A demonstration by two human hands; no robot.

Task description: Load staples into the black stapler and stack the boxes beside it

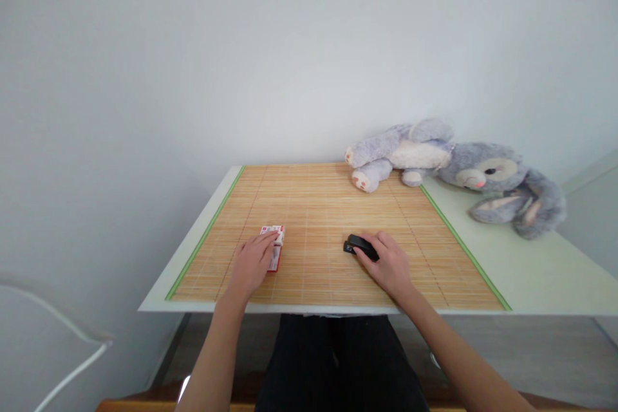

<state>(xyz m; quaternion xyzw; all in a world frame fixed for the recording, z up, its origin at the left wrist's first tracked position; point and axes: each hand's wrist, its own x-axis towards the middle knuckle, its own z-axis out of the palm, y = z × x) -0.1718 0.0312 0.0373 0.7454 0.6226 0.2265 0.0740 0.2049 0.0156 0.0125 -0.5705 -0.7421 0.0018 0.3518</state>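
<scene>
On the bamboo mat (309, 206), my left hand (252, 262) is closed over a small red-and-white box (273, 230), its fingers partly covering it. Just below that box lies a flat red-edged piece (275, 259), partly hidden by the hand; whether the two are joined I cannot tell. My right hand (389, 265) grips a black stapler (361, 246) lying on the mat to the right, thumb on the near side and fingers over the far side. The stapler's front end points left, toward the box.
A grey plush rabbit (420, 154) lies on its side along the back right, its feet over the mat's far edge. Green strips border the mat on the white table (545, 270). A wall (290, 64) rises behind. A white cable (72, 373) hangs at lower left.
</scene>
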